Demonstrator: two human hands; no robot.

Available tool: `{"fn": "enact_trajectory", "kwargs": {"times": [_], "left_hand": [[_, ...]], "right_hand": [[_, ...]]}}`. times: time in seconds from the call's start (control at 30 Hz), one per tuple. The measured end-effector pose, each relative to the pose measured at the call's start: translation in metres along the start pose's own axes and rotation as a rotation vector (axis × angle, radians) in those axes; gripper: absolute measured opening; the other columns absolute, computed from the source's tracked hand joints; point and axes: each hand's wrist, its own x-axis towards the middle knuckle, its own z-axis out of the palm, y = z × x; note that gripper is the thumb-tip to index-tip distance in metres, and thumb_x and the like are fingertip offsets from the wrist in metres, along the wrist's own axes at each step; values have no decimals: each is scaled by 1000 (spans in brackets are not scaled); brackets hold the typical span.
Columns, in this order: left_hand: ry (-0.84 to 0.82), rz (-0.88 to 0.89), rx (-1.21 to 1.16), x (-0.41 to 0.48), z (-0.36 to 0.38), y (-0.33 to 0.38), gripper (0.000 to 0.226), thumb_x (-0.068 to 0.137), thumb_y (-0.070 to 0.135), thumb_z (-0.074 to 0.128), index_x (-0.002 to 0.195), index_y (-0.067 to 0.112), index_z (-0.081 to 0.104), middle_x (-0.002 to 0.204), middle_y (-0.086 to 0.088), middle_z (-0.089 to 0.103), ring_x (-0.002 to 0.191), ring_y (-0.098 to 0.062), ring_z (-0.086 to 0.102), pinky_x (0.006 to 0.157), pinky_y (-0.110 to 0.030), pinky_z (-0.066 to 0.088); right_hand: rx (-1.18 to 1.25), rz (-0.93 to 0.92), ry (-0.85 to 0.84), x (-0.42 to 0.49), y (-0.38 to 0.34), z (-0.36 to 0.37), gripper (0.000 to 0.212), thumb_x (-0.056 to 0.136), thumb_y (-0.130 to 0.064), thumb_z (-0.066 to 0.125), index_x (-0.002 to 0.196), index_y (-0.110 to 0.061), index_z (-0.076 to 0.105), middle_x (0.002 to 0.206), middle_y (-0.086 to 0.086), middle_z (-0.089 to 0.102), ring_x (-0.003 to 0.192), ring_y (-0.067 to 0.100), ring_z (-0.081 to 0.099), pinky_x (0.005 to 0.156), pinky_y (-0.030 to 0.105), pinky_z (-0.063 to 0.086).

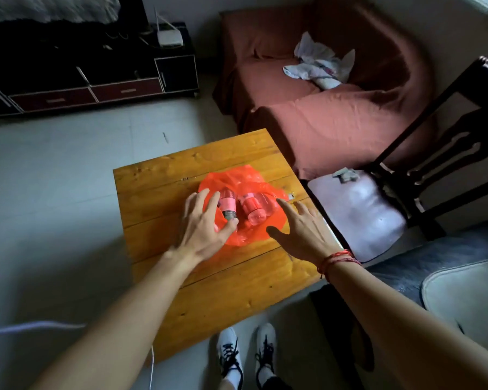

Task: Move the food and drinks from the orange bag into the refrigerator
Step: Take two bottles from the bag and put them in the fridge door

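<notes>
— Where to find the orange bag [245, 181]?
— Near the middle of the wooden surface [209, 291], lying open, with a pink-labelled bottle [227, 205] and a red bottle [252, 208] on their sides inside, close together.
— And the left grip [204, 235]?
— Spread wide over the pink-labelled bottle, thumb by its near end; hard to tell whether touching.
— The right grip [304, 232]?
— Wide too, fingers straight, at the bag's right edge, holding nothing.

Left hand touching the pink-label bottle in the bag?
Cannot tell. In the head view the thumb of the left hand overlaps the end of the pink-label bottle in the orange bag, fingers spread, but this single view shows neither contact nor gap.
</notes>
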Motion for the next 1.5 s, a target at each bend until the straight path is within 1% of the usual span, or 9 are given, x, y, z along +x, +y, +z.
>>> {"fn": "enact_trajectory", "kwargs": {"times": [0.37, 0.57, 0.7, 0.8, 0.93, 1.07, 1.2, 1.4, 1.5], "left_hand": [[-104, -121, -56, 71, 51, 0, 76, 77, 63, 40, 131, 11, 54, 130, -8, 53, 121, -29, 48, 101, -42, 43], [-329, -222, -165, 108, 109, 1, 43, 89, 36, 58, 124, 12, 58, 125, -10, 57, 115, -30, 53, 97, -36, 43], [-449, -296, -203, 135, 148, -5, 40, 80, 39, 52, 113, 19, 59, 115, -10, 60, 106, -35, 56, 92, -44, 47], [-484, -394, -260, 156, 173, -9, 34, 80, 35, 57, 112, 23, 59, 111, -9, 64, 102, -35, 59, 89, -39, 48], [-490, -529, -336, 172, 199, -13, 20, 83, 30, 62, 98, 21, 53, 98, -5, 62, 90, -28, 59, 79, -28, 40], [-444, -591, -372, 181, 228, -19, 61, 70, 56, 58, 117, 18, 56, 109, 0, 67, 98, -27, 65, 85, -32, 49], [-358, -719, -504, 192, 242, -17, 53, 86, 38, 62, 126, 6, 48, 113, -7, 64, 102, -27, 62, 75, -27, 41], [-204, -781, -577, 207, 261, -16, 26, 88, 39, 65, 76, 18, 55, 86, -2, 56, 76, -20, 51, 69, -27, 38], [-143, -783, -572, 211, 272, -16, 23, 81, 34, 71, 81, 14, 60, 93, -5, 62, 85, -22, 60, 72, -29, 46]], "right_hand": [[76, -27, -150, 82, 9, 37, 73, 91, -56, 50, 152, -31, 20, 144, 11, 44, 124, 35, 47, 94, 46, 48], [129, -39, -284, 144, 20, 80, 40, 97, -39, 42, 128, -17, 51, 113, 15, 65, 102, 38, 63, 74, 41, 50], [202, 9, -338, 187, 35, 104, 47, 99, -35, 40, 142, -16, 43, 134, 17, 58, 118, 39, 57, 91, 41, 47], [288, 81, -333, 218, 49, 116, 42, 102, -37, 37, 133, -12, 49, 132, 14, 57, 117, 36, 57, 88, 35, 44], [298, 174, -365, 247, 62, 125, 48, 103, -42, 35, 132, -9, 53, 135, 18, 56, 119, 34, 55, 94, 35, 42], [236, 265, -423, 270, 68, 132, 56, 90, -54, 41, 124, -12, 57, 122, 15, 65, 108, 31, 62, 86, 32, 48], [254, 296, -439, 285, 75, 147, 51, 78, -52, 53, 111, -14, 64, 104, 11, 70, 90, 24, 68, 78, 31, 58], [404, 357, -330, 296, 82, 164, 66, 87, -50, 63, 136, -11, 42, 131, 15, 56, 116, 34, 57, 78, 28, 42], [491, 342, -251, 297, 83, 169, 69, 79, -50, 74, 129, -12, 46, 124, 11, 59, 106, 29, 60, 78, 29, 45]]}}
